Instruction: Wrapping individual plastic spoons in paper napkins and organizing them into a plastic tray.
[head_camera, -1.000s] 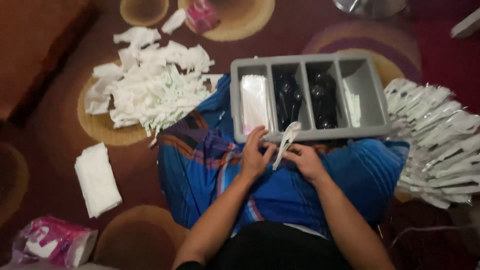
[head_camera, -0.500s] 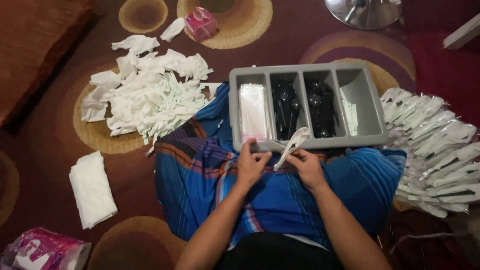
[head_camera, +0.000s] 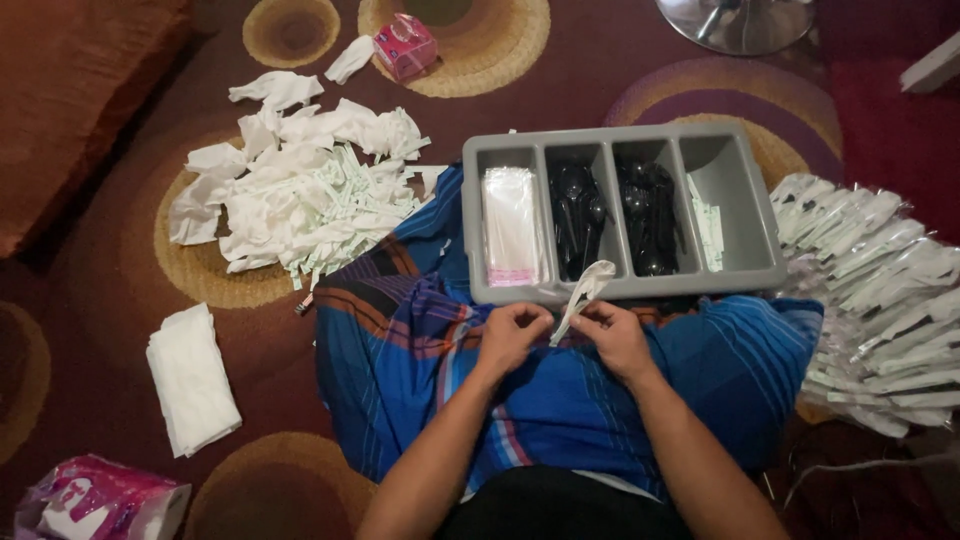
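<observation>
Far L on carpet: pink tissue pack (head_camera: 95, 497) at bottom corner, folded white napkin stack (head_camera: 192, 379) above it. Further up, messy heap of crumpled napkins + paper strips (head_camera: 295, 195), small pink box (head_camera: 405, 45) beyond it.

Centre: person sits w/ blue striped cloth (head_camera: 560, 385) over lap. Left hand (head_camera: 512, 335) curled shut, fingertips pinching something small near base of white wrapped piece (head_camera: 583, 292); can't tell exactly what. Right hand (head_camera: 612, 335) clamped on lower end of same piece, which sticks up & leans on front rim of grey 4-slot tray (head_camera: 470, 220). Tray slots L to R: clear sachets, black spoons, black forks, a few paper strips.

Far R: fan of finished wrapped cutlery packs (head_camera: 875, 300), well apart from hands.

Doing it well, my guess: keep R pinch low & firm so wrap doesn't unroll, L hand tucks end tight, hold piece off tray rim.

Vs 0.5 s ago: L hand pulled back from tray edge toward lap, now closer to R hand; white piece more upright. Tray, piles same, view shifted slightly.
</observation>
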